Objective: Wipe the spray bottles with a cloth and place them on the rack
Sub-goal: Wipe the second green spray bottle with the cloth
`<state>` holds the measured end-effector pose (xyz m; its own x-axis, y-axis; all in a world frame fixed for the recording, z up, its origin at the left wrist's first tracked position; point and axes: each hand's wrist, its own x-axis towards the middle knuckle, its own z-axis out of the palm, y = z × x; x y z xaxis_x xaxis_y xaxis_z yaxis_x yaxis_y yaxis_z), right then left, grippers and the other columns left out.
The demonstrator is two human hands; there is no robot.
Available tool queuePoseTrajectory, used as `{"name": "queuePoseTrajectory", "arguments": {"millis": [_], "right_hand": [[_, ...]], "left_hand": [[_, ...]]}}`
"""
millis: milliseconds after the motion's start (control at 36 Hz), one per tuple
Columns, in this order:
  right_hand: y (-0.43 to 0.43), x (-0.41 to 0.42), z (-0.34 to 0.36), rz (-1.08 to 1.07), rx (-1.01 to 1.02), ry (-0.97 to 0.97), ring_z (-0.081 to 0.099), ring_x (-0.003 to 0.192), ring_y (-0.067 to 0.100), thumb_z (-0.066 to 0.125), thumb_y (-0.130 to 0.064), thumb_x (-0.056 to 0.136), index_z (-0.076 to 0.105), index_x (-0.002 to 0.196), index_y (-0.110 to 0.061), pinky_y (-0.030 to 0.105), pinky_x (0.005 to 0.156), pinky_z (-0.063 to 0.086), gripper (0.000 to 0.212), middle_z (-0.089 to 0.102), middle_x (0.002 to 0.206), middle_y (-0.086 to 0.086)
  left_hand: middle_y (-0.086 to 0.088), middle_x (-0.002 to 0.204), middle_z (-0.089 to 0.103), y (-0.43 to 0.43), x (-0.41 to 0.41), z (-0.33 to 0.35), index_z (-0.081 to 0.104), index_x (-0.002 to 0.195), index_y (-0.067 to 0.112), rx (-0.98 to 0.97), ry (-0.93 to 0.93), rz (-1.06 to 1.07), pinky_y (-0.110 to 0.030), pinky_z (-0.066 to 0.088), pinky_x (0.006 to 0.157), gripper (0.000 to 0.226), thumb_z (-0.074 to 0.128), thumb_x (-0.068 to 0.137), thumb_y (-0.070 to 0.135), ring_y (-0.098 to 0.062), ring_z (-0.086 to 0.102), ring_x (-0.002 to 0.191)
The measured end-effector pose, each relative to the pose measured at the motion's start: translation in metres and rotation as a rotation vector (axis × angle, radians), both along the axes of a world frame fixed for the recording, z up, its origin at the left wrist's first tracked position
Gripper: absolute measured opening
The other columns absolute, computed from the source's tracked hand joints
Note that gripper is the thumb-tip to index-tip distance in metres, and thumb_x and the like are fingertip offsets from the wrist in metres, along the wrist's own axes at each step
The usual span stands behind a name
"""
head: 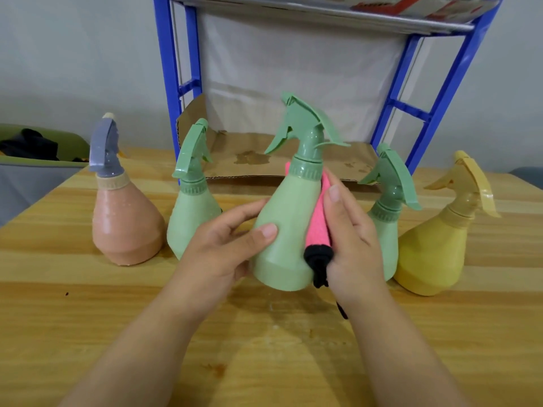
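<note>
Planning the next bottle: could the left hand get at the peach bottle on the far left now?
Likely not yet: the left hand grips the middle green bottle. The peach bottle itself stands in the open, nothing before it.

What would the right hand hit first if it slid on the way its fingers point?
Probably the collar of the held bottle, then its spray head: the right hand, holding the cloth against that bottle, points up along its side. Depth is unclear.
</note>
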<state>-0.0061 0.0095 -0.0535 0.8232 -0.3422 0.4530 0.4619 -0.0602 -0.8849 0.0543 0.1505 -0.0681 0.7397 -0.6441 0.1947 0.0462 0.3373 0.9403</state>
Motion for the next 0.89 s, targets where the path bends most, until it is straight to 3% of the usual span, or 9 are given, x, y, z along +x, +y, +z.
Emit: {"name": "queuePoseTrajectory", "arguments": {"millis": [139,250,361,417,472,583,722,833,889], "right_hand": [[0.004,0.002,-0.004,-0.077,-0.182,-0.014,0.048,0.128,0.01,0.036,-0.03,0.098,0.049,0.136,-0.015,0.041,0.109,0.037,0.043,0.056,0.135,-0.004],[0.0,0.0,0.0,-0.009,-0.075,-0.024,0.058,0.118,0.013,0.039,-0.028,0.096,0.055,0.129,-0.014,0.032,0.099,0.046,0.04,0.064,0.124,0.0],[-0.004,-0.003,0.005,0.066,0.025,-0.009,0.066,0.102,0.014,0.041,-0.027,0.096,0.069,0.111,-0.022,0.026,0.086,0.052,0.032,0.072,0.105,-0.003],[-0.005,-0.004,0.005,0.08,0.038,0.004,0.067,0.092,0.007,0.042,-0.03,0.095,0.074,0.098,-0.031,0.02,0.076,0.052,0.032,0.074,0.094,-0.008],[-0.005,-0.004,0.005,0.063,0.022,0.014,0.068,0.09,0.005,0.04,-0.029,0.092,0.071,0.1,-0.028,0.016,0.072,0.051,0.032,0.074,0.093,-0.009],[-0.003,-0.002,0.004,0.043,-0.035,0.009,0.066,0.093,0.007,0.037,-0.028,0.096,0.064,0.113,-0.013,0.016,0.074,0.049,0.035,0.072,0.099,-0.004],[0.0,-0.003,0.004,0.07,-0.065,0.003,0.065,0.098,0.004,0.034,-0.026,0.097,0.064,0.108,-0.022,0.014,0.078,0.049,0.032,0.072,0.099,-0.011],[-0.002,-0.004,0.006,0.114,0.012,0.083,0.068,0.084,-0.004,0.04,-0.033,0.086,0.067,0.098,-0.027,0.011,0.069,0.051,0.031,0.074,0.086,-0.017],[-0.003,-0.004,0.004,0.098,0.05,0.139,0.068,0.091,-0.001,0.044,-0.041,0.083,0.074,0.093,-0.034,0.017,0.079,0.054,0.032,0.074,0.09,-0.016]], "left_hand": [[-0.003,0.114,0.07,-0.003,-0.001,0.002,0.07,0.111,0.033,0.035,-0.113,-0.01,-0.026,0.056,0.073,0.05,0.078,0.063,0.021,-0.021,0.068,0.102],[-0.004,0.11,0.072,0.002,0.001,0.003,0.069,0.113,0.026,-0.001,-0.078,-0.01,-0.027,0.056,0.067,0.053,0.078,0.061,0.018,-0.021,0.07,0.095],[-0.005,0.108,0.071,0.003,0.0,0.001,0.067,0.11,0.02,0.009,-0.039,0.015,-0.033,0.058,0.067,0.069,0.09,0.048,0.041,-0.023,0.07,0.091],[-0.004,0.104,0.072,0.002,0.0,0.0,0.068,0.107,0.017,0.017,-0.018,0.009,-0.032,0.058,0.068,0.063,0.087,0.051,0.038,-0.021,0.07,0.089],[-0.003,0.101,0.073,0.0,-0.002,0.0,0.067,0.108,0.015,0.011,-0.015,0.004,-0.029,0.057,0.069,0.053,0.077,0.058,0.029,-0.019,0.07,0.09],[-0.002,0.106,0.073,-0.005,-0.005,-0.002,0.064,0.112,0.018,0.035,-0.093,0.035,-0.027,0.056,0.071,0.063,0.08,0.052,0.021,-0.02,0.07,0.096],[-0.007,0.106,0.072,-0.004,-0.005,0.001,0.069,0.11,0.019,0.004,-0.127,0.043,-0.03,0.056,0.072,0.059,0.082,0.053,0.017,-0.024,0.07,0.097],[-0.01,0.101,0.074,-0.003,-0.005,0.002,0.072,0.101,0.018,-0.077,-0.055,0.038,-0.03,0.056,0.066,0.055,0.084,0.048,0.016,-0.026,0.071,0.091],[-0.011,0.101,0.073,-0.004,-0.006,0.003,0.072,0.103,0.015,-0.108,-0.027,0.049,-0.029,0.056,0.066,0.066,0.092,0.041,0.026,-0.027,0.071,0.09]]}}
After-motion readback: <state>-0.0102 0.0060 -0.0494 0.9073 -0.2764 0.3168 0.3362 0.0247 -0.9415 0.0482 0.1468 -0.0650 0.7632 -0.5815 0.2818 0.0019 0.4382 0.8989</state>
